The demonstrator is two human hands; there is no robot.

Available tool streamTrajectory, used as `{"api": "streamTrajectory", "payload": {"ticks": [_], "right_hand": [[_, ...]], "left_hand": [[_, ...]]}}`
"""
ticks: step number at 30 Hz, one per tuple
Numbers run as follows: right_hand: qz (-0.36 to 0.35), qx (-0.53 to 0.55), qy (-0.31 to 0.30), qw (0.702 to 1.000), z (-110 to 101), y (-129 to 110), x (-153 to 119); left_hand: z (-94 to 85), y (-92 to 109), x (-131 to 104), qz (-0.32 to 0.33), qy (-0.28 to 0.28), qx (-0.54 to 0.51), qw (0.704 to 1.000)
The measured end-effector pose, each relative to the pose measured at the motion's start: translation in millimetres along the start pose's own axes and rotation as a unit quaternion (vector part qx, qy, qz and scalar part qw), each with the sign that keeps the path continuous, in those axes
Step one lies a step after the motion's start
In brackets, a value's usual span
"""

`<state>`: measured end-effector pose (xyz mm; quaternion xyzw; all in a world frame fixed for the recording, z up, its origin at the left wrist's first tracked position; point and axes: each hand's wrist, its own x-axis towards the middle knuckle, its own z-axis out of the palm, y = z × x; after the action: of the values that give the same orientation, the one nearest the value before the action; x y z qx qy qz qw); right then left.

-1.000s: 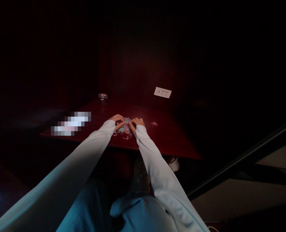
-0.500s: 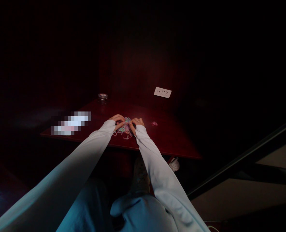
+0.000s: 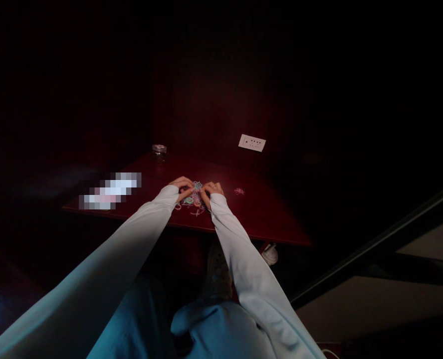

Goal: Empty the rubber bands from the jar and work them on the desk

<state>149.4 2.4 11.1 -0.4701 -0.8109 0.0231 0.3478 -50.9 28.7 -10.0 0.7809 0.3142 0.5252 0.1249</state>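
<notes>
A loose pile of thin, pastel-coloured bands [image 3: 196, 204] lies near the front edge of the dark red table [image 3: 266, 214]. My left hand [image 3: 183, 185] is over the pile's left side, its thumb and fingers pinched together. From the right, my right hand [image 3: 211, 190] meets the pile with its fingers closed too. The two sets of fingertips are close together; what they hold is too small to make out. A small pink clump of bands [image 3: 239, 191] lies apart, to the right of my right hand.
A clear lidded jar [image 3: 159, 152] stands at the table's back left corner. A bright blurred-out object [image 3: 111, 192] lies on the left side. A white socket panel [image 3: 252, 143] is on the back wall. A dark slanted bar [image 3: 378, 244] crosses the lower right.
</notes>
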Motion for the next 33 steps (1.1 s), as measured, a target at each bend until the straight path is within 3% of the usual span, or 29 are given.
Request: {"api": "streamTrajectory", "payload": {"ticks": [21, 33], "right_hand": [[0.011, 0.02, 0.011, 1.0, 1.3, 2.8, 4.1], [0.021, 0.032, 0.028, 0.999, 1.1, 2.7, 3.0]], "left_hand": [[-0.4, 1.3, -0.6, -0.005, -0.034, 0.011, 0.999], [1.3, 0.0, -0.2, -0.003, -0.027, 0.014, 1.0]]}}
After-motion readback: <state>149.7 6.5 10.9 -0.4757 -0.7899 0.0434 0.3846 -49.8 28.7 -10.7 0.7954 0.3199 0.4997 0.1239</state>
